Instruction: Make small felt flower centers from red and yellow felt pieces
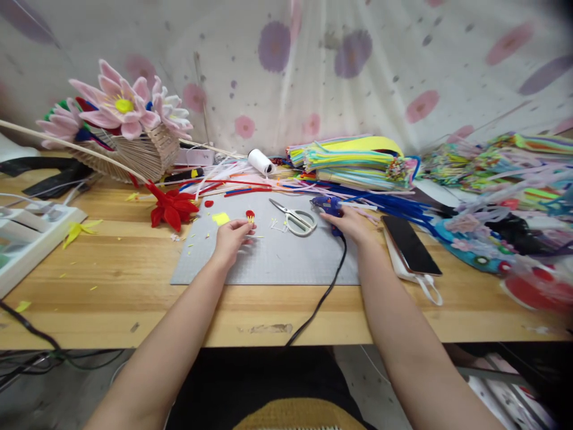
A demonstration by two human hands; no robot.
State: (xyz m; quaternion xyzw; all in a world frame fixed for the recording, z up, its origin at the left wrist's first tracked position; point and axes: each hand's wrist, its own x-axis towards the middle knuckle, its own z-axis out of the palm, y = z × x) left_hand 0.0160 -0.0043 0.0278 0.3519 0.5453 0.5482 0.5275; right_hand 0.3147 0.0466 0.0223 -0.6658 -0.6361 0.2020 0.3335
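Note:
Between its fingertips, my left hand point(233, 240) pinches a small red piece with yellow strips point(250, 215) over the grey cutting mat point(277, 266). My right hand point(351, 224) is closed round the handle of a blue glue gun point(329, 206), whose nozzle faces left and whose black cord point(329, 291) runs off the table's front edge. Scissors point(296, 220) lie partly open on the mat between both hands. Beside them are thin pale bits point(278, 225). A yellow scrap point(220, 218) and a red disc point(208, 203) lie beyond my left hand.
A red plush flower point(172, 206) touches the mat's left corner. Behind it stands a basket of pink flowers point(143, 152). Bundled pipe cleaners point(353, 161) and a white thread spool point(261, 162) line the back. A phone point(410, 243) lies at right, a white power strip point(38, 233) at left.

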